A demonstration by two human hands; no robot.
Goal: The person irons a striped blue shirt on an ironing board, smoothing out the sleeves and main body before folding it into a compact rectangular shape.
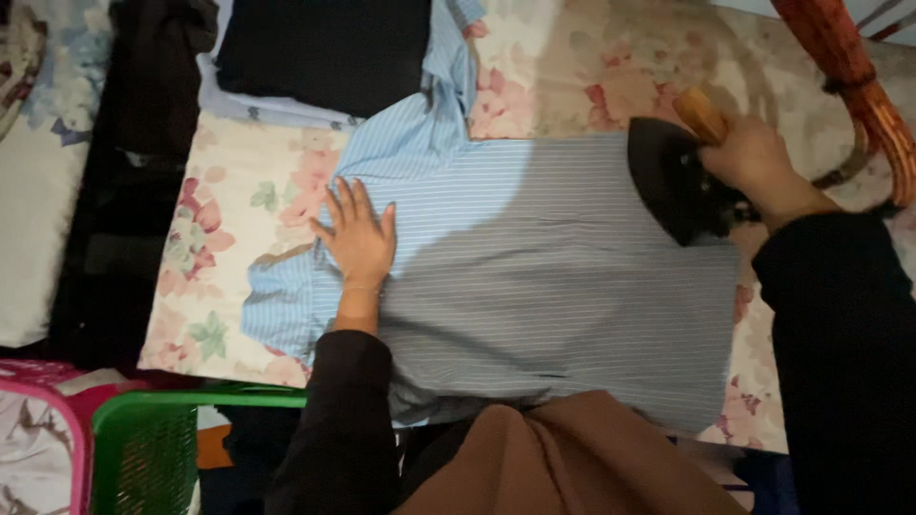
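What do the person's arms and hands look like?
Both arms wear long, dark sleeves, black or nearly so, that end at the wrists. The left hand is bare, with no glove, and a thin band shows at its wrist. The right hand is bare too; no ring or watch can be made out.

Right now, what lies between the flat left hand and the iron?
In the head view, only smooth blue striped shirt spans from the left hand to the iron; nothing sits on it.

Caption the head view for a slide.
Left hand flattens a blue striped shirt on a floral cloth while the right hand holds a dark iron on it.
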